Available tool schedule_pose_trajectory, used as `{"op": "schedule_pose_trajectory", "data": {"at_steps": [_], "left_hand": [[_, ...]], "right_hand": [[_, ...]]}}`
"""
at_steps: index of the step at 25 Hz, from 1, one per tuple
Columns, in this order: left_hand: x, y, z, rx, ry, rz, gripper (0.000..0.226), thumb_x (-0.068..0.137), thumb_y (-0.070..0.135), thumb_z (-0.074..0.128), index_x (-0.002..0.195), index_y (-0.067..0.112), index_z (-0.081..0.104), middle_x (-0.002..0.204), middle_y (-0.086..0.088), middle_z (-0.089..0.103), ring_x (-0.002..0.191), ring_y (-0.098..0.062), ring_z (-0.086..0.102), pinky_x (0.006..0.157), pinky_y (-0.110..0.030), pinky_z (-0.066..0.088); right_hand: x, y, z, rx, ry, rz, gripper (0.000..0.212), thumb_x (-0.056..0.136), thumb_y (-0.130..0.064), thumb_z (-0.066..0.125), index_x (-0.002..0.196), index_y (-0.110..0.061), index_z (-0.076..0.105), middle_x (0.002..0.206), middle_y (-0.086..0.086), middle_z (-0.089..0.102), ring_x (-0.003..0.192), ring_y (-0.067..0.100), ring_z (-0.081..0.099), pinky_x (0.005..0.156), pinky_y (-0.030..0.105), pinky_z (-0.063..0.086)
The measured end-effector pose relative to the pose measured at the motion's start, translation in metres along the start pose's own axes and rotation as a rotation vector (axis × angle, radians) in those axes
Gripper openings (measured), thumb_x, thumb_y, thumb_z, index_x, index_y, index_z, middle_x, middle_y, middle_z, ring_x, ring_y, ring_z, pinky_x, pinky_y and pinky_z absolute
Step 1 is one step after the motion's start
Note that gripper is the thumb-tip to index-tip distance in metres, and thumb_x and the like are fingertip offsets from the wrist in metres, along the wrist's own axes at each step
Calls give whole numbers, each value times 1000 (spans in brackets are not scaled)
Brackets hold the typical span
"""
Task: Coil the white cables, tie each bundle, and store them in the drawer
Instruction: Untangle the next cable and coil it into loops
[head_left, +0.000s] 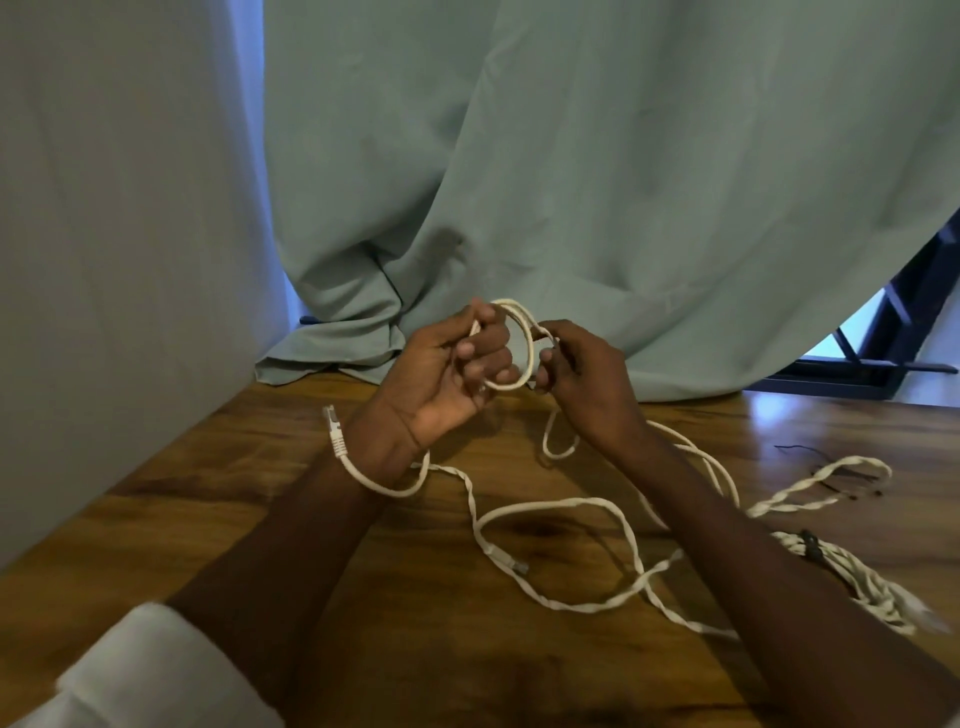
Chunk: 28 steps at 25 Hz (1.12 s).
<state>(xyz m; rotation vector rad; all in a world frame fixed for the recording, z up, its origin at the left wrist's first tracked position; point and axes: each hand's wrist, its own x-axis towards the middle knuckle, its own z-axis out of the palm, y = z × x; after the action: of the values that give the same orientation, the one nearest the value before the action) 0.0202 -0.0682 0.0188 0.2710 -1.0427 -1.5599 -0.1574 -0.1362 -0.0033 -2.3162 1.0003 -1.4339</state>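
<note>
My left hand (457, 374) grips a small loop of white cable (524, 332) raised above the wooden table (208, 499). My right hand (587, 374) pinches the same cable just right of the loop. The rest of that cable trails down and sprawls in loose twisted curves (587, 504) between my forearms. One plug end (335, 431) sticks up beside my left wrist. A tied bundle of white cable (852, 577) lies at the right, partly under my right forearm. No drawer is in view.
A grey-green curtain (571, 182) hangs behind the table and drapes onto its far edge. Thin black ties (841, 475) lie on the table at the far right, near another twisted cable loop (810, 483). A dark metal frame (893, 332) stands behind at right.
</note>
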Motion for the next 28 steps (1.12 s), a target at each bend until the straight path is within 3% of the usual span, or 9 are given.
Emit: {"op": "schedule_pose_trajectory", "data": {"at_steps": [4,8,11,14,16,19,22,24,28], "left_hand": [[4,6,-10,-253,283,313,33,112,22,35,88,11,55,72,-3,72,71,-21,76,63,-31,62],[7,10,-19,-168,337,426,41,115,31,25,86,14,49,92,-16,79,89,-32,79,74,-35,63],[13,7,-17,355,443,460,44,115,35,20,88,14,47,97,-16,80,93,-30,79,83,-35,62],[11,-3,-20,950,456,489,35,115,32,25,95,12,45,89,-9,80,87,-24,79,81,-32,60],[5,-2,-27,1333,484,512,32,114,32,31,96,11,46,78,1,73,76,-14,73,70,-27,54],[0,0,-36,1673,443,508,30,113,34,35,96,14,49,71,8,56,64,-7,58,60,-30,42],[2,-7,-37,1670,436,438,33,113,33,37,93,14,54,74,9,55,67,-4,55,61,-28,38],[6,-8,-36,1499,523,386,38,113,33,38,87,13,58,71,3,58,61,-3,56,59,-21,41],[13,-6,-29,1214,593,336,46,113,32,40,74,17,59,62,4,58,52,-2,54,55,-17,42]], "right_hand": [[-6,-17,13,-110,-283,142,23,97,-10,68,119,-19,70,93,1,74,84,16,71,84,37,61],[-12,-39,13,-216,-464,120,24,91,-18,77,114,-19,72,95,-1,74,87,15,69,84,38,60],[-16,-51,14,-265,-587,13,29,88,-18,79,115,-18,72,101,-2,74,90,13,67,80,32,55],[-14,-60,8,-232,-579,-29,24,83,-19,83,106,-18,76,91,-8,73,79,6,66,74,27,51],[-11,-64,-3,14,-526,116,23,81,-17,87,102,-16,78,84,-10,75,72,3,69,71,25,56],[-9,-63,-18,522,-494,397,28,86,-9,83,112,-8,74,92,13,80,78,21,76,69,31,60],[-7,-55,-21,783,-394,522,25,92,-18,77,114,-8,72,98,18,79,88,30,77,73,34,60],[-4,-48,-19,888,-315,555,36,90,-21,77,124,-12,69,109,14,79,101,31,77,84,40,60],[-8,-44,-4,754,-443,583,72,78,-30,87,141,-20,55,114,13,78,106,33,76,81,42,59]]}}
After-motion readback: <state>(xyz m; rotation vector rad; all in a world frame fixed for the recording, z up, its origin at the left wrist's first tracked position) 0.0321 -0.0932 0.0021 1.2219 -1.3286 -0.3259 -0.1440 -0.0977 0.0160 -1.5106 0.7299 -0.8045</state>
